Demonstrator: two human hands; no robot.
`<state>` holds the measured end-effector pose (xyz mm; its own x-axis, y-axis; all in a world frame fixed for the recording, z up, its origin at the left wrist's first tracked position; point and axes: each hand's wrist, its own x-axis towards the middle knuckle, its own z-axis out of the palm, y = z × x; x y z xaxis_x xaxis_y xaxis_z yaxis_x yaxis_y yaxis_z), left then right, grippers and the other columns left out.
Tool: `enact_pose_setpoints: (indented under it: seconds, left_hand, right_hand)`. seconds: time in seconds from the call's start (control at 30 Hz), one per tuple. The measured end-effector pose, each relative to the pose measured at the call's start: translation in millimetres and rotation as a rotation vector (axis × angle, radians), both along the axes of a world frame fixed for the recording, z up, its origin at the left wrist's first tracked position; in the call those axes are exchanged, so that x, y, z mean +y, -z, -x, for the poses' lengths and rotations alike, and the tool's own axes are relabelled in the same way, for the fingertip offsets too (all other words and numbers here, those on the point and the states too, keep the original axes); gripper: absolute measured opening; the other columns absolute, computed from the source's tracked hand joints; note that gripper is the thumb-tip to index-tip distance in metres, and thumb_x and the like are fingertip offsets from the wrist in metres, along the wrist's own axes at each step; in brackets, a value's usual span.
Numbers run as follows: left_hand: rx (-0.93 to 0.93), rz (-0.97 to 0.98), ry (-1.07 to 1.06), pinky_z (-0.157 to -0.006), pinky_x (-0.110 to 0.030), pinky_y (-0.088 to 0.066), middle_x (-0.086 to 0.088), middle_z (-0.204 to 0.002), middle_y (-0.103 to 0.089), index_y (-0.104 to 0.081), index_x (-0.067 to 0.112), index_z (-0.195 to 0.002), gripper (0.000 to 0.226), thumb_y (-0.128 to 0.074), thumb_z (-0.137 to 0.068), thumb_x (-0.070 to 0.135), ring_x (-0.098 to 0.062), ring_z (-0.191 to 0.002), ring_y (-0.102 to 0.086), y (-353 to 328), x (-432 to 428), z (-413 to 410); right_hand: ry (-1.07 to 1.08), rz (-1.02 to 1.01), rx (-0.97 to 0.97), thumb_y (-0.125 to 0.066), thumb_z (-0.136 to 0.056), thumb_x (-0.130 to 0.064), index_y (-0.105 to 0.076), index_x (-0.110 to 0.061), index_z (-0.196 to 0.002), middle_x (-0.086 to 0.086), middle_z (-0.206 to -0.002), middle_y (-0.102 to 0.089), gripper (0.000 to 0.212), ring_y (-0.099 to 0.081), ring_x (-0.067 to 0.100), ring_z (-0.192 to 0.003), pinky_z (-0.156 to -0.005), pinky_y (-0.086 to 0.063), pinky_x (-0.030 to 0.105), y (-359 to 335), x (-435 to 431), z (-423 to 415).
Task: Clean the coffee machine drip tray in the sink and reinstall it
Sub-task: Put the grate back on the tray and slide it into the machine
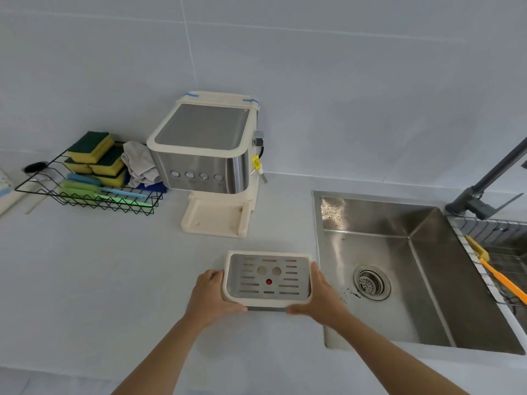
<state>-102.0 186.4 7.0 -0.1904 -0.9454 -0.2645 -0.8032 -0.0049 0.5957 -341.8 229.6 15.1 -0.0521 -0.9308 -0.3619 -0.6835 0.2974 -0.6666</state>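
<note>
The cream drip tray (268, 302) with a slotted steel grate and a red float dot is over the counter, just left of the sink (422, 323). My left hand (209, 295) grips its left side and my right hand (320, 297) grips its right side, thumbs along the front edge. The cream and steel coffee machine (205, 155) stands behind against the wall, its base bay (214, 216) bare where the tray sits. The steel sink has a round drain strainer (371, 283) and dark specks near it.
A black wire basket (85, 198) left of the machine holds several yellow-green sponges (94, 151), a grey cloth (139, 163) and green and blue brushes. A dark faucet (484, 192) rises at the sink's far right. An orange-handled brush (496, 269) lies on a wire rack over the sink's right side.
</note>
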Motion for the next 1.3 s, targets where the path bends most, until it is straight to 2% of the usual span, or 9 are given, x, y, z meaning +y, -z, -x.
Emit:
enact_pose_setpoints:
  seconds: [0.17,0.3,0.4,0.53,0.67,0.97,1.13,1.3]
  left_hand:
    - [0.011,0.028,-0.053,-0.089,-0.029,-0.046,0.001,-0.105,-0.052,-0.056,0.022,-0.110,0.078,-0.083,-0.042,0.047,-0.017,-0.107,-0.046,-13,-21,-5]
    - [0.044,0.054,-0.098,-0.089,-0.030,-0.044,0.001,-0.103,-0.049,-0.056,0.021,-0.110,0.085,-0.077,-0.035,0.054,-0.019,-0.106,-0.045,-27,-36,-16]
    - [0.030,0.042,-0.112,-0.090,-0.031,-0.042,0.000,-0.104,-0.048,-0.055,0.020,-0.110,0.079,-0.083,-0.042,0.047,-0.019,-0.107,-0.044,-33,-48,-30]
    - [0.013,0.030,-0.101,-0.091,-0.032,-0.043,0.001,-0.104,-0.047,-0.054,0.021,-0.112,0.082,-0.079,-0.039,0.050,-0.019,-0.109,-0.043,-35,-69,-53]
    - [-0.018,0.010,-0.066,-0.091,-0.030,-0.044,0.001,-0.102,-0.047,-0.055,0.021,-0.109,0.089,-0.066,-0.030,0.060,-0.018,-0.106,-0.043,-36,-91,-80]
    - [-0.082,-0.008,0.025,-0.087,-0.029,-0.046,0.000,-0.105,-0.050,-0.055,0.019,-0.106,0.072,-0.080,-0.046,0.048,-0.017,-0.105,-0.047,-14,-145,-113]
    - [-0.094,-0.034,0.054,-0.084,-0.028,-0.047,0.000,-0.106,-0.053,-0.055,0.020,-0.109,0.081,-0.071,-0.038,0.056,-0.017,-0.106,-0.048,-1,-164,-117]
    - [-0.098,-0.050,0.068,-0.089,-0.032,-0.046,-0.001,-0.112,-0.051,-0.053,0.018,-0.113,0.074,-0.079,-0.048,0.045,-0.018,-0.110,-0.045,10,-175,-114]
  right_hand:
    - [-0.063,0.072,-0.024,-0.083,-0.060,-0.030,-0.021,-0.021,-0.132,-0.004,-0.122,-0.045,0.096,-0.048,0.014,-0.116,-0.099,-0.048,0.034,-19,-31,-2]
    - [-0.133,0.133,-0.025,-0.082,-0.063,-0.027,-0.022,-0.018,-0.134,-0.005,-0.122,-0.040,0.092,-0.043,0.013,-0.117,-0.098,-0.046,0.032,-34,-55,-13]
    - [-0.141,0.164,-0.032,-0.081,-0.064,-0.026,-0.024,-0.018,-0.134,-0.006,-0.120,-0.039,0.091,-0.042,0.012,-0.116,-0.095,-0.045,0.030,-39,-70,-26]
    - [-0.134,0.171,-0.056,-0.082,-0.063,-0.026,-0.027,-0.021,-0.131,-0.009,-0.114,-0.037,0.088,-0.043,0.012,-0.113,-0.091,-0.045,0.026,-34,-92,-50]
    - [-0.101,0.158,-0.087,-0.083,-0.054,-0.034,-0.027,-0.025,-0.130,-0.008,-0.119,-0.042,0.095,-0.045,0.013,-0.116,-0.092,-0.050,0.033,-20,-110,-77]
    - [-0.003,0.129,-0.052,-0.082,-0.054,-0.036,-0.023,-0.023,-0.135,-0.007,-0.126,-0.041,0.101,-0.040,0.013,-0.121,-0.094,-0.047,0.033,3,-143,-114]
    - [0.027,0.112,-0.018,-0.082,-0.052,-0.040,-0.023,-0.022,-0.136,-0.006,-0.130,-0.040,0.104,-0.040,0.014,-0.122,-0.096,-0.048,0.036,11,-155,-122]
    - [0.045,0.061,0.007,-0.081,-0.053,-0.042,-0.022,-0.018,-0.137,-0.003,-0.132,-0.041,0.106,-0.042,0.017,-0.123,-0.096,-0.049,0.040,22,-160,-121]
